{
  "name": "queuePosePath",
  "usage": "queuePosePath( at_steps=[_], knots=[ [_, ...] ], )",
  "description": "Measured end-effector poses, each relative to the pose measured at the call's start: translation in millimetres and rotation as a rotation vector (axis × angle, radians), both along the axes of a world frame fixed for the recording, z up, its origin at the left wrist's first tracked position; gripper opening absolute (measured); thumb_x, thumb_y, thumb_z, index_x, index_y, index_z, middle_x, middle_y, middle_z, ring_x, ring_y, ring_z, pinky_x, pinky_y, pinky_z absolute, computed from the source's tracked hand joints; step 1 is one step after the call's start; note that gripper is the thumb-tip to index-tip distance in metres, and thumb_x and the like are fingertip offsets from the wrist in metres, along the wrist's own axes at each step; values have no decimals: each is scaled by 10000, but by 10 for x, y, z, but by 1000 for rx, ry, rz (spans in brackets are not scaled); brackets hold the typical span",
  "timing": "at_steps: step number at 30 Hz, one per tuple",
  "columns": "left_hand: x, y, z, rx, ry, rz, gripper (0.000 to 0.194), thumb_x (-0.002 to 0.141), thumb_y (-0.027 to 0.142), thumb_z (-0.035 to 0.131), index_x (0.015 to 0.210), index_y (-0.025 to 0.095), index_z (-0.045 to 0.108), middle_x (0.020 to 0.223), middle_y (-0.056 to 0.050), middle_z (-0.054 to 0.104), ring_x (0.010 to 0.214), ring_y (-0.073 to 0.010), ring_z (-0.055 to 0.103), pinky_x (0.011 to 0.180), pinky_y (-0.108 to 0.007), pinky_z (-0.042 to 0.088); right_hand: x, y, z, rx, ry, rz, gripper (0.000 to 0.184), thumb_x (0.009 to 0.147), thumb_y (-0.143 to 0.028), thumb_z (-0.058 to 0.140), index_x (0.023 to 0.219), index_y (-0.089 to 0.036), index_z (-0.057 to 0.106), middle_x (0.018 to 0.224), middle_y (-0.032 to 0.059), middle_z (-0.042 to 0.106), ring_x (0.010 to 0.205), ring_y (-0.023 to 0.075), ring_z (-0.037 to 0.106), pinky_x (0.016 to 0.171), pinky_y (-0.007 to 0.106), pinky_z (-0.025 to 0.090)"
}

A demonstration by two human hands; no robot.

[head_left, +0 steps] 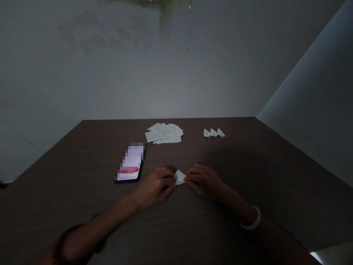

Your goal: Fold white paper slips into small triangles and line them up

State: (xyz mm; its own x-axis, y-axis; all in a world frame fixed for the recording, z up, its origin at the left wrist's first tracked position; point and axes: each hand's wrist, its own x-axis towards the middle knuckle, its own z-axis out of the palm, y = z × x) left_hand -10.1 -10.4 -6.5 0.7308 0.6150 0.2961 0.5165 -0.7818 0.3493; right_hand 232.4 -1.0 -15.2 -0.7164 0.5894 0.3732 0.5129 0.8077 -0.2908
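Observation:
A small folded piece of white paper (179, 177) lies on the dark wooden table (248, 176) between my two hands. My left hand (154, 187) pinches its left side with curled fingers. My right hand (203, 181), a white bead bracelet on its wrist, grips the right side with the fingers pressed together. Both hands rest low on the tabletop near its middle.
A phone (130, 163) with a lit screen lies left of my hands. A loose stack of white paper slips (164, 133) sits at the back of the table, and three small folded paper shapes (214, 133) stand in a row to its right. Grey walls close in behind and right.

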Motion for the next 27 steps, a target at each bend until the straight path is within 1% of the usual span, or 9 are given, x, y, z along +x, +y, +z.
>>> queuePosePath(
  at_steps=[4, 8, 11, 14, 17, 20, 22, 24, 27],
  knots=[
    [-25, -4, 10, -21, 2, 12, 160, 900, 192, 534, 846, 157, 681, 900, -59, 648, 863, -201, 578, 804, -365, 462, 4, -2, -10, -76, 20, -54, 93, 894, -214, 585, 908, -192, 674, 909, 37, 646, 852, 169, 542, 750, 294, 422],
    [-30, 19, 23, -46, -26, 19, 158, 908, 189, 531, 862, 156, 679, 887, -51, 669, 867, -198, 591, 825, -367, 453, -2, -21, 13, -108, 39, -111, 103, 890, -249, 594, 875, -189, 677, 902, 46, 624, 881, 181, 533, 754, 301, 424],
    [-15, 35, 35, -80, -62, 65, 146, 916, 212, 539, 894, 155, 672, 863, -51, 678, 854, -197, 600, 815, -360, 456, -8, -37, 36, -128, 58, -145, 106, 885, -251, 596, 860, -181, 670, 898, 51, 608, 863, 175, 533, 752, 302, 426],
    [14, 51, 26, -106, -120, 113, 134, 901, 255, 582, 934, 160, 672, 901, -59, 688, 862, -200, 609, 808, -352, 463, -20, -38, 43, -160, 66, -177, 90, 873, -237, 602, 836, -179, 660, 907, 51, 600, 859, 171, 536, 743, 298, 427],
    [47, 72, 16, -152, -164, 109, 124, 891, 240, 598, 838, 165, 682, 874, -50, 697, 842, -188, 615, 797, -330, 464, -42, -22, 29, -195, 83, -215, 69, 847, -225, 627, 798, -179, 645, 899, 47, 600, 855, 173, 540, 742, 300, 430],
    [70, 95, 23, -221, -196, 150, 118, 866, 215, 626, 774, 157, 672, 826, -41, 692, 797, -176, 615, 754, -305, 463, -57, 0, 11, -220, 97, -231, 46, 824, -222, 654, 798, -184, 653, 895, 44, 604, 857, 175, 547, 756, 306, 433],
    [74, 103, 34, -252, -202, 159, 116, 852, 202, 636, 752, 153, 666, 822, -43, 685, 791, -175, 610, 737, -299, 461, -47, 11, 7, -231, 104, -223, 40, 824, -226, 662, 809, -189, 666, 904, 43, 604, 866, 174, 552, 758, 302, 434],
    [70, 100, 47, -259, -181, 136, 118, 848, 197, 635, 747, 154, 676, 813, -47, 675, 798, -181, 602, 735, -303, 460, -17, 21, 10, -239, 106, -179, 47, 833, -241, 665, 827, -198, 685, 910, 42, 600, 871, 169, 555, 754, 293, 434],
    [50, 69, 59, -192, -125, 86, 80, 834, 192, 643, 793, 170, 708, 835, -50, 658, 838, -198, 587, 768, -331, 451, 49, 34, 18, -218, 70, -78, 63, 838, -262, 670, 848, -217, 713, 909, 41, 600, 860, 166, 552, 740, 288, 427]
  ],
)
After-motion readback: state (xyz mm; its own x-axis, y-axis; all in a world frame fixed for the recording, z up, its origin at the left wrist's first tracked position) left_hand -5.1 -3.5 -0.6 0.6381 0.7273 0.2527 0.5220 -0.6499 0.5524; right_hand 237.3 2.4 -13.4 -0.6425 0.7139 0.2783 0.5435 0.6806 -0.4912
